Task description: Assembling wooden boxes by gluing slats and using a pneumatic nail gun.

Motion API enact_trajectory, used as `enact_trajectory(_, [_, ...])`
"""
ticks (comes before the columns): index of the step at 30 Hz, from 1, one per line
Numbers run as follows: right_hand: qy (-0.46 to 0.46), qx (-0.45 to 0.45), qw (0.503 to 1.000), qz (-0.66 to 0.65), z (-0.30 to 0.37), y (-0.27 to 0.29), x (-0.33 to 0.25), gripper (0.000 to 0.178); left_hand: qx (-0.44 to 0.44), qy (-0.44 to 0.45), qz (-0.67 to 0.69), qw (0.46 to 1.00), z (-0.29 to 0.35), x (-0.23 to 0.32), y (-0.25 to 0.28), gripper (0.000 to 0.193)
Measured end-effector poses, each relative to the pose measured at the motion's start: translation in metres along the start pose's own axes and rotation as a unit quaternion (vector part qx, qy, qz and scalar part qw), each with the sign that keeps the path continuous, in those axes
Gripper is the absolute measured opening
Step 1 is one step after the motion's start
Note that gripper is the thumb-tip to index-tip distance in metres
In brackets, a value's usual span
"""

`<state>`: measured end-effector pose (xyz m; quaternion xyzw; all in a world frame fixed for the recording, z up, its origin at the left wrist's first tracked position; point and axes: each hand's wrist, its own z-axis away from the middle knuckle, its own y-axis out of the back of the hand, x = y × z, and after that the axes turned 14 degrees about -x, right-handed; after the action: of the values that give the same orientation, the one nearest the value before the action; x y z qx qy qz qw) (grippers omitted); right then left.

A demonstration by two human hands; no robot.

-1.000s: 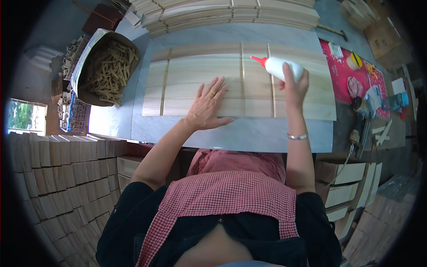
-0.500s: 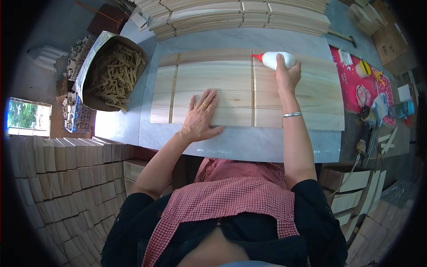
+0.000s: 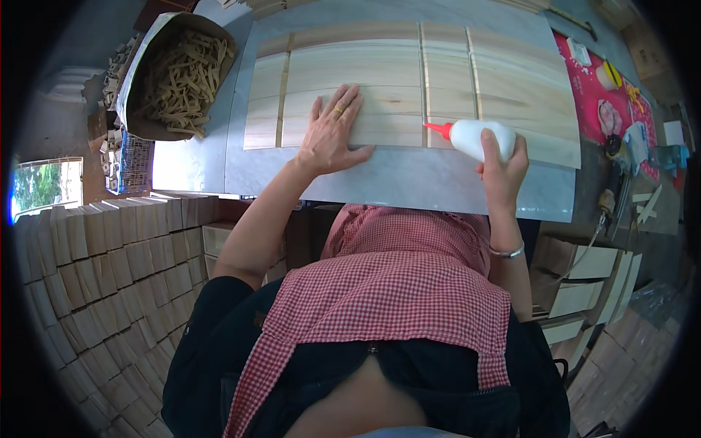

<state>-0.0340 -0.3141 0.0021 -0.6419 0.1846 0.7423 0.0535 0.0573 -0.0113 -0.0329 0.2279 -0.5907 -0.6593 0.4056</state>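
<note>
A pale wooden panel lies flat on the grey marbled tabletop, with three narrow grooves running across it from far to near. My left hand rests flat on its near edge, left of the middle groove, fingers spread. A ring circles one finger. In my right hand is a white squeeze bottle, tilted with its red nozzle pointing left. The nozzle tip is at the near end of the middle groove; whether it touches the wood I cannot tell.
At the left stands an open box full of thin wooden strips. Wood blocks are stacked at the lower left. A pink sheet at the right carries tape and small items. A hammer lies at the far right.
My right hand has drawn the bottle toward me, from the far end of the middle groove to its near end. A groove near the right hand now shows. The whole view has shifted.
</note>
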Motion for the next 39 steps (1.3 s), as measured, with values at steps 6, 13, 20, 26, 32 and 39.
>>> enact_trajectory(6, [-0.034,-0.035,0.999,-0.005,0.021,0.011,-0.008,0.044,0.009,0.001,-0.022,1.0,-0.001,0.0,0.002,0.093])
enact_trajectory(13, [-0.017,-0.11,0.989,-0.099,-0.002,-0.002,-0.038,0.043,-0.025,-0.022,0.068,0.997,0.007,-0.033,0.026,0.08])
enact_trajectory(20, [0.098,-0.178,0.964,-0.172,-0.075,-0.129,-0.068,0.045,0.116,0.113,0.053,0.985,-0.007,-0.172,0.033,0.058])
enact_trajectory(26, [0.085,-0.17,0.971,-0.143,-0.136,-0.236,-0.067,0.056,0.125,0.162,0.045,0.978,-0.024,-0.198,0.028,0.052])
enact_trajectory(32, [0.096,-0.131,0.982,-0.101,-0.175,-0.286,-0.051,0.06,0.143,0.161,0.048,0.975,-0.027,-0.2,0.025,0.05])
enact_trajectory(39, [0.106,-0.103,0.989,-0.011,-0.179,-0.296,-0.039,0.053,0.149,0.163,0.056,0.974,-0.028,-0.197,0.029,0.048])
